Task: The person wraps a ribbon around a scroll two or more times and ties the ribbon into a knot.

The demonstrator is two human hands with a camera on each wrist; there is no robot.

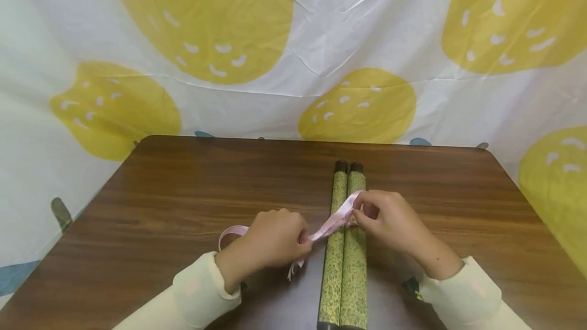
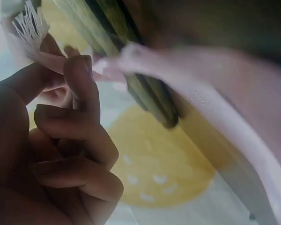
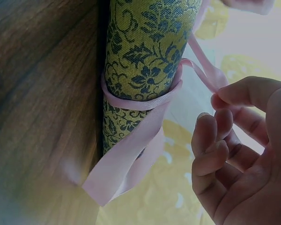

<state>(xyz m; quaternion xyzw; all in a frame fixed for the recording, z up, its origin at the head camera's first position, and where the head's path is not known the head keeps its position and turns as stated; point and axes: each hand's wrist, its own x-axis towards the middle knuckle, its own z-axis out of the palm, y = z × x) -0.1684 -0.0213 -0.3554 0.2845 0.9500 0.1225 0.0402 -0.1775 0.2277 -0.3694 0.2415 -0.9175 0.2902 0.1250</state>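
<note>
Two scroll-like rolls lie side by side on the table, the left roll [image 1: 333, 274] and the right roll [image 1: 354, 274]. Both wear green-gold floral cloth and have dark end caps. A pink ribbon [image 1: 335, 224] crosses over them; in the right wrist view the ribbon [image 3: 126, 157] wraps round the patterned cloth [image 3: 150, 51] and hangs in a loop. To the left of the rolls, my left hand [image 1: 275, 236] pinches the ribbon near its frayed end [image 2: 32, 27]. My right hand [image 1: 394, 220] pinches another part between thumb and forefinger, above the right roll.
The brown wooden table [image 1: 160, 182] has rounded far corners. Behind it hangs a white cloth [image 1: 257, 111] printed with yellow fruit. A curl of pink ribbon [image 1: 234, 230] stands out to the left of my left hand.
</note>
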